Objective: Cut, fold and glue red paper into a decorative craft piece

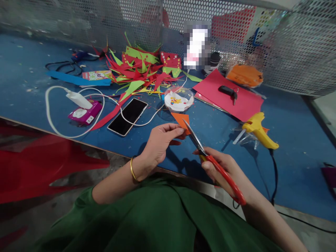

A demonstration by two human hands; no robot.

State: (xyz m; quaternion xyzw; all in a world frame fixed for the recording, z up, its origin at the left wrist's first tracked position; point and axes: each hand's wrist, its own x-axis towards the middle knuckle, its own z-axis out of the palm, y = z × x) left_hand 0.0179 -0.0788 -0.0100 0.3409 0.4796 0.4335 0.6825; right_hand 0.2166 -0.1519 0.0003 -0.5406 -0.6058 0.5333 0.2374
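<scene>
My left hand pinches a small orange piece of paper between thumb and fingers. In my right hand is a pair of scissors with red and yellow handles. Their blades lie against the right side of the orange paper, by my left fingertips; whether they are cutting through it I cannot tell. Beyond the paper stands a round clear tub with a white, printed inside. A smartphone with a dark screen lies left of my left hand.
Red and green paper scraps are heaped at the back. A purple power socket with a white charger and looping cable sits left. Red sheets carry a key; a yellow glue gun trails its cord at right. Perforated metal borders the back.
</scene>
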